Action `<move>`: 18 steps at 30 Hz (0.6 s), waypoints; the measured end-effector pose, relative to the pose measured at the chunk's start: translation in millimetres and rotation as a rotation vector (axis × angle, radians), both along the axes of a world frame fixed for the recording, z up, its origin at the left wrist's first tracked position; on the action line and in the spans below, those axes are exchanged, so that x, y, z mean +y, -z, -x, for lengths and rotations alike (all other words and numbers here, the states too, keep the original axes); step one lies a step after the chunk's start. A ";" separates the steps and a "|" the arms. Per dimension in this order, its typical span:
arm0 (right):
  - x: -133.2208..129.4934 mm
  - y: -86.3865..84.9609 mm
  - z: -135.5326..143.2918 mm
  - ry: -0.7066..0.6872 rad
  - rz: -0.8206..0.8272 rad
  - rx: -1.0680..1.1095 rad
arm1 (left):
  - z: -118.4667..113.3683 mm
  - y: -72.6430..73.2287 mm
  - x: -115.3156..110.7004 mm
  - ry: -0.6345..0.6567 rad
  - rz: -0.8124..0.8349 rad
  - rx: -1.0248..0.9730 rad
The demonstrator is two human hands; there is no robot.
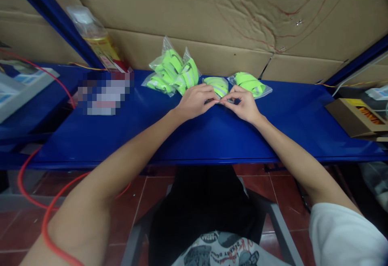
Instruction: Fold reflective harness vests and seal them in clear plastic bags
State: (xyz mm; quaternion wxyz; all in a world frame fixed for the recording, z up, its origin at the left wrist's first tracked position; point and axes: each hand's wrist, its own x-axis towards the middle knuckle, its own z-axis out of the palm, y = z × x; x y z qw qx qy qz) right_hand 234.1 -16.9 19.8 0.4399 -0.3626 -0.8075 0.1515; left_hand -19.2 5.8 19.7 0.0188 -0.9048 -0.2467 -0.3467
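Working with both hands at the back of the blue table (212, 138), close in front of the cardboard wall (169, 5). Pinching what looks like the near edge of the middle bag (218, 85) with the left hand (194, 101), thumb pressed to fingertips; pinching right beside that with the right hand (243, 103), also thumb to finger, tips nearly meeting. Too small to tell how much plastic between each pair of tips. Middle bag on the table just beyond the fingers, neon-green band with pale stripes inside. Close by on the left, a pile of bagged green bands (170, 70), heaped and overlapping, exact count unclear. Beside the right hand, on the table, a lone bag (249, 85), also with green band inside. On progress, judging from present layout: bands already in plastic in every visible bag, none seen loose. Apparently unfinished: middle bag only, edge in the fingers, not yet let go. Cannot tell sealed from unsealed, for that one or for the others. Farther off, bottle (104, 45) at left rear near a pixelated patch (109, 96); cardboard box (348, 118) at right end, well apart from both hands.
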 end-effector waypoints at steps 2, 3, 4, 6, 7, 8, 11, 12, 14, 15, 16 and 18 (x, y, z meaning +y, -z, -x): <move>-0.2 -0.2 -0.1 0.003 0.000 -0.009 | 0.6 -1.2 0.3 0.004 0.020 0.008; -0.3 -0.2 -0.2 0.005 0.000 -0.018 | 0.9 -1.6 0.4 0.006 0.027 0.010; -0.2 0.0 -0.3 0.008 0.001 -0.028 | 1.3 -1.9 0.5 0.008 0.028 0.010; 0.5 0.7 -0.9 0.015 -0.005 -0.040 | 2.2 -2.1 0.2 0.005 0.024 0.011; 1.1 1.2 -1.2 0.022 -0.011 -0.041 | 2.9 -2.2 -0.1 -0.002 0.021 0.012; 1.6 1.6 -1.5 0.032 -0.018 -0.039 | 3.6 -2.3 -0.6 -0.016 0.018 0.013; 2.0 2.4 -1.3 0.067 -0.041 -0.036 | 5.3 -3.2 -3.0 -0.086 0.005 0.019; 1.4 2.6 -0.7 0.070 -0.052 -0.037 | 5.5 -3.7 -4.0 -0.106 -0.003 0.029; -0.6 3.0 1.0 0.068 -0.072 -0.039 | 5.0 -4.8 -5.9 -0.124 -0.021 0.062; -1.7 3.2 1.9 0.065 -0.078 -0.044 | 4.5 -5.3 -6.7 -0.123 -0.028 0.080; -2.6 3.5 2.7 0.065 -0.079 -0.051 | 3.8 -5.7 -7.5 -0.121 -0.031 0.096; -3.5 4.1 3.4 0.065 -0.064 -0.071 | 2.5 -6.4 -8.6 -0.112 -0.028 0.114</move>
